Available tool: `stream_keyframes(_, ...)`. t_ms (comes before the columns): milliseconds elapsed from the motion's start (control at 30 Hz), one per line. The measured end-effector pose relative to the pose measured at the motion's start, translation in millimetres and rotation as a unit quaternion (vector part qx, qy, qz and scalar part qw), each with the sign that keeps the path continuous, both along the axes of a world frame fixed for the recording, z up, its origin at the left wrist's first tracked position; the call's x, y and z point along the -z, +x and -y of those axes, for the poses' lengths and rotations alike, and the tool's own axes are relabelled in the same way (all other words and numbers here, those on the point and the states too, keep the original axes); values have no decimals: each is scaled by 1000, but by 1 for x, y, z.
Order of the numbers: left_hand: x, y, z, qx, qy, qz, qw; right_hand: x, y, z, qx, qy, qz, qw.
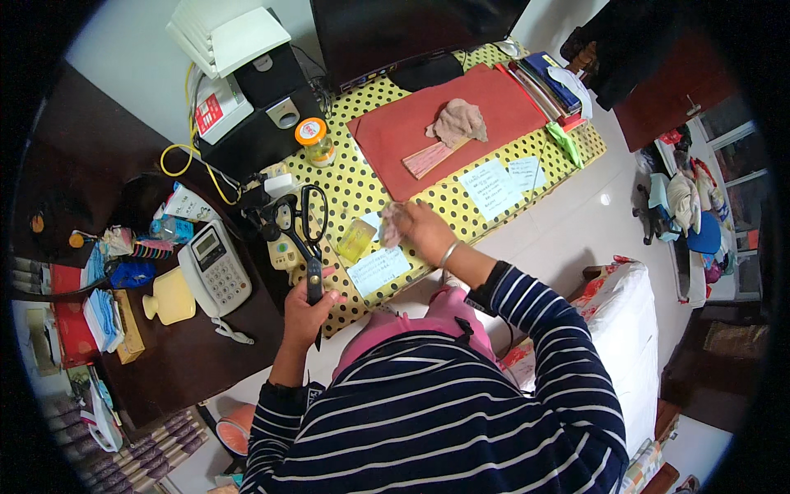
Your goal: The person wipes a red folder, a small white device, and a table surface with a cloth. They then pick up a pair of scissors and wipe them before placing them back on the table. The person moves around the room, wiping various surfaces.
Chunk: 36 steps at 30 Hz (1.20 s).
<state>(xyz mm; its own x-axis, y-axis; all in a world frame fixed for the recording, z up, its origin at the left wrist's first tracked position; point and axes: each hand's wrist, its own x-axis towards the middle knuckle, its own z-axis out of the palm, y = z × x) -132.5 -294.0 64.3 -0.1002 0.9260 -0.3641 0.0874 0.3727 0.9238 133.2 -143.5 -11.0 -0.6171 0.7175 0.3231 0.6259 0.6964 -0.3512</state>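
A pair of black-handled tailor's scissors rests in my left hand, closed and with the blade tips towards me. My right hand, blurred by motion, grips a crumpled pinkish cloth above the table's front part. Beneath and beside it lie a yellow transparent card-like piece and a handwritten paper. Farther back, another crumpled cloth lies on a dark red mat, touching the end of a pink folding fan.
A dotted yellow tablecloth covers the table. An orange-lidded jar stands left of the mat, a monitor behind. Books lie at the right end. Left, a dark desk bears a telephone. A white-covered chair stands right.
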Motion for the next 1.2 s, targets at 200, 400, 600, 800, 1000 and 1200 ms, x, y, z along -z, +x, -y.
stream_keyframes(200,6,13,-1,-8,-14,29,999,-9,41,-38,75,-18,11,997)
stream_keyframes(400,13,35,-6,-26,8,30,999,1,97,-28,216,-47,21,975)
stream_keyframes(600,13,45,-20,4,-17,26,1000,7,174,-23,313,-33,3,949)
stream_keyframes(800,10,64,-40,11,-33,31,999,8,150,-28,300,-18,-100,949)
stream_keyframes(1000,15,77,-75,59,-19,-37,997,0,100,-20,85,-9,-25,996)
stream_keyframes(1200,41,96,-115,59,1,-20,998,-4,98,-62,117,-39,-15,992)
